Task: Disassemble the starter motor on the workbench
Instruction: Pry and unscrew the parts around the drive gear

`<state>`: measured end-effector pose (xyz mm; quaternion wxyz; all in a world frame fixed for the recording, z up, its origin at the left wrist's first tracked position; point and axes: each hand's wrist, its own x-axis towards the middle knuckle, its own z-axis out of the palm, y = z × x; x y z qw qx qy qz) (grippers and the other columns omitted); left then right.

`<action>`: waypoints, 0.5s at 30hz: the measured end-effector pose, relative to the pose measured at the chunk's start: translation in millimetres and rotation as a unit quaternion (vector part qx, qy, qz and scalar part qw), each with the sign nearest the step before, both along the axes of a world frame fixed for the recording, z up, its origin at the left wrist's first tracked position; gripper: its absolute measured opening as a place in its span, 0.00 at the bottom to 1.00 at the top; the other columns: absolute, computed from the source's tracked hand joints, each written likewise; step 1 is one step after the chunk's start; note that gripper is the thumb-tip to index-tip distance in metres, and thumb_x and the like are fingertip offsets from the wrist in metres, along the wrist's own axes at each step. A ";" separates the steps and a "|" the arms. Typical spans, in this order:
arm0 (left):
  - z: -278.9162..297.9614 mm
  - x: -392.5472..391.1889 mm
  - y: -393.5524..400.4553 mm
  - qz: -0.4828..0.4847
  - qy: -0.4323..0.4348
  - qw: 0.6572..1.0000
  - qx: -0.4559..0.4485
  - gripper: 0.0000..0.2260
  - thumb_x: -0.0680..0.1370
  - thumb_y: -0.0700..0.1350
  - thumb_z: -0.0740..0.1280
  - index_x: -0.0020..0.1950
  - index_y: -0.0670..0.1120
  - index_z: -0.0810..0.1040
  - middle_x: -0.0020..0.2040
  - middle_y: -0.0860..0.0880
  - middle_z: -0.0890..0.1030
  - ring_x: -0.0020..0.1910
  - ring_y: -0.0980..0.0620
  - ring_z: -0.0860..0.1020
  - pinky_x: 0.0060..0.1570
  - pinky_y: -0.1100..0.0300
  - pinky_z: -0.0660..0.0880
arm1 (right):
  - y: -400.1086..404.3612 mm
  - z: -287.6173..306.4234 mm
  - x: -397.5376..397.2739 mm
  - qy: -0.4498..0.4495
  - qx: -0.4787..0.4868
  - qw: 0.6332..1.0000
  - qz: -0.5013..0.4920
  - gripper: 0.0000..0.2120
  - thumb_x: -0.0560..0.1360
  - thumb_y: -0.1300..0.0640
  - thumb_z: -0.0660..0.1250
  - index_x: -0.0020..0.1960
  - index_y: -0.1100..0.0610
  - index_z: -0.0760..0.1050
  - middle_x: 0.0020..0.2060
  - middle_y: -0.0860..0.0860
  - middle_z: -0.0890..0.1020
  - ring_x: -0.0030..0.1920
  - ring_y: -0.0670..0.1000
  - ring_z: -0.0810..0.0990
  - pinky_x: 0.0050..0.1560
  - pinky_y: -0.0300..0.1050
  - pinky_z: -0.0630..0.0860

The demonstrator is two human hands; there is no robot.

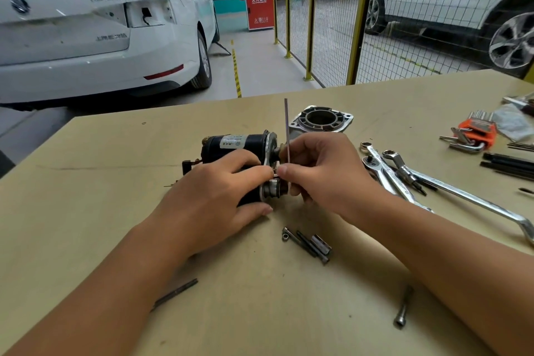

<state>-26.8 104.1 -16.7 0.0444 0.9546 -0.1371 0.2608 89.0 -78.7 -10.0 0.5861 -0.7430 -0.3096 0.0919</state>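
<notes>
Left hand [219,191] clamps the starter motor [239,144] on the table [86,182]; right hand [320,173], at its 3 o'clock, pinches an upright thin rod [287,127]

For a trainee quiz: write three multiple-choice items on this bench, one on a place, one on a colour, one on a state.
1. Where does the housing lie?
A. Behind the motor
B. At the near edge of the bench
C. On the floor

2. What colour is the holder of the hex keys?
A. Blue
B. Orange
C. Green

3. What is the right hand doing?
A. Lying flat on the bench
B. Gripping a wrench
C. Pinching a thin rod that stands upright

Key: 1 A, the housing sits past the motor, farther from the person. 2 B, the holder is orange. 3 C, the fingers pinch the rod at the motor's end, while the left hand holds the motor.
</notes>
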 end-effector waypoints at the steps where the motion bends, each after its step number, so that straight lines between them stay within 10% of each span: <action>1: -0.6 0.4 1.1 -0.004 -0.003 1.000 0.000 0.23 0.75 0.54 0.76 0.67 0.47 0.80 0.58 0.47 0.80 0.48 0.42 0.82 0.42 0.44 0.82 | 0.9 0.7 -0.3 0.000 0.000 1.000 -0.001 0.05 0.73 0.63 0.77 0.44 0.55 0.83 0.30 0.51 0.84 0.28 0.50 0.84 0.25 0.39 0.74; 15: -2.4 2.2 9.9 -0.017 -0.005 1.000 -0.023 0.21 0.74 0.53 0.78 0.63 0.45 0.83 0.58 0.47 0.81 0.52 0.47 0.82 0.47 0.49 0.82 | 4.7 5.3 14.7 -0.016 -0.028 0.992 0.121 0.09 0.71 0.63 0.79 0.39 0.55 0.80 0.30 0.51 0.84 0.30 0.52 0.85 0.25 0.37 0.74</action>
